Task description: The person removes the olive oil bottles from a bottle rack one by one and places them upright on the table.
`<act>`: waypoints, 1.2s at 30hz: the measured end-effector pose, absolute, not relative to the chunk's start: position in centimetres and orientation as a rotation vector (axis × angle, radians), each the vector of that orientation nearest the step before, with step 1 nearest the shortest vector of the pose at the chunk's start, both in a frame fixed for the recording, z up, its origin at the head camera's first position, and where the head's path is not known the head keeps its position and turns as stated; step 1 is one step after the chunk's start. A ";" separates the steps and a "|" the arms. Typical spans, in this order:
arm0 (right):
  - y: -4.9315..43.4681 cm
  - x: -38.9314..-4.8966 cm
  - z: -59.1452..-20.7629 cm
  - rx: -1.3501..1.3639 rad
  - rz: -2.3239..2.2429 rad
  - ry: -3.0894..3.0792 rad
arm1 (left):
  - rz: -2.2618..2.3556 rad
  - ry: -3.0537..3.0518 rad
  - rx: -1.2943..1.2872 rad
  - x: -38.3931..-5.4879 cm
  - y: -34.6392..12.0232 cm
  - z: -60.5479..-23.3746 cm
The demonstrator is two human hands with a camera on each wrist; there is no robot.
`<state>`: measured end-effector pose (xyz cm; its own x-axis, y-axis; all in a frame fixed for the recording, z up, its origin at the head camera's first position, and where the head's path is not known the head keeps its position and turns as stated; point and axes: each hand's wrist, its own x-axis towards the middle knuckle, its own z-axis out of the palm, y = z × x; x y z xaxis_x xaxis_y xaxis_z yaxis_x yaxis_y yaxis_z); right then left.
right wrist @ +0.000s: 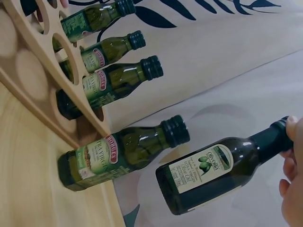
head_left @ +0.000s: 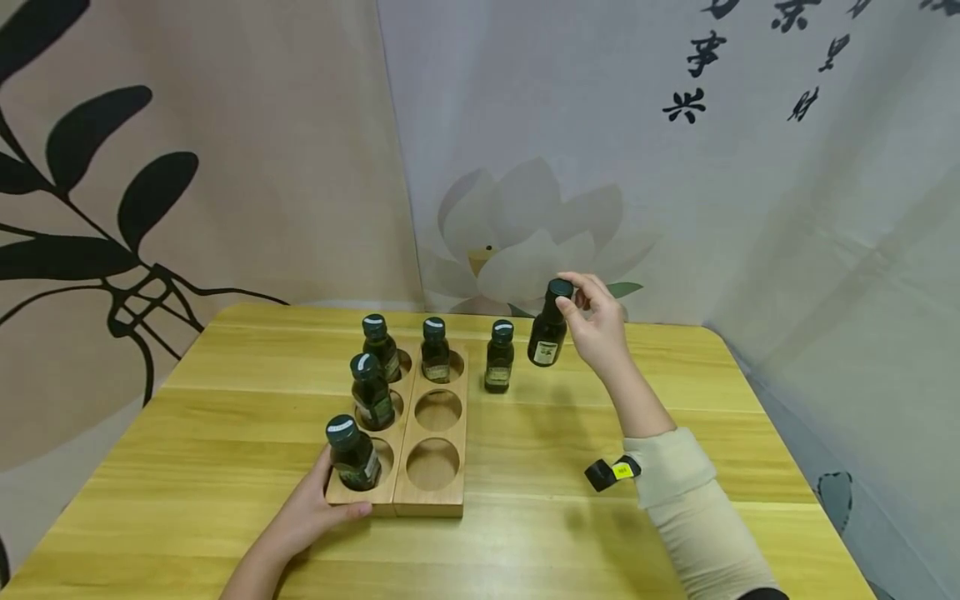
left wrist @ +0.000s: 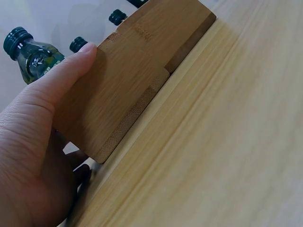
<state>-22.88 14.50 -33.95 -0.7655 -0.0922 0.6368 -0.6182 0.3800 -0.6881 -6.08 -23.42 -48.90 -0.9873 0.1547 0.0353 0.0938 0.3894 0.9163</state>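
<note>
My right hand (head_left: 600,325) pinches a dark olive oil bottle (head_left: 545,332) at its cap and neck, thumb on one side, fingers on the other. It hangs tilted above the back of the table, its cream label showing in the right wrist view. Just left of it, a green olive oil bottle (head_left: 498,357) stands upright on the table. My left hand (head_left: 306,510) grips the near left corner of a two-column wooden bottle rack (left wrist: 128,71), thumb along its front face. Green bottles fill the rack's left column, the nearest bottle (head_left: 354,454) beside my left hand; another bottle (head_left: 435,350) sits at the back of the right column.
Two round holes in the rack's right column, the middle hole (head_left: 438,411) and front hole (head_left: 432,463), hold nothing. A small black object with a yellow label (head_left: 613,472) appears beside my right sleeve. A printed cloth (head_left: 300,150) hangs behind the wooden table (head_left: 187,467).
</note>
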 end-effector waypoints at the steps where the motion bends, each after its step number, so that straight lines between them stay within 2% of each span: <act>1: 14.6 -23.1 -34.2 0.612 1.382 -2.142 | 1.691 2.572 0.231 -6.1 -23.4 -48.9; 36: 14.1 -24.1 -41.5 0.478 1.413 -2.290 | 1.685 2.582 0.206 -6.1 -23.4 -49.1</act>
<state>-24.05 14.10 -41.49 -0.8589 -0.0755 0.5065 -0.4865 0.4290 -0.7611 -6.07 -23.36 -49.07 -0.9898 0.1394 0.0293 0.0829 0.3966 0.9142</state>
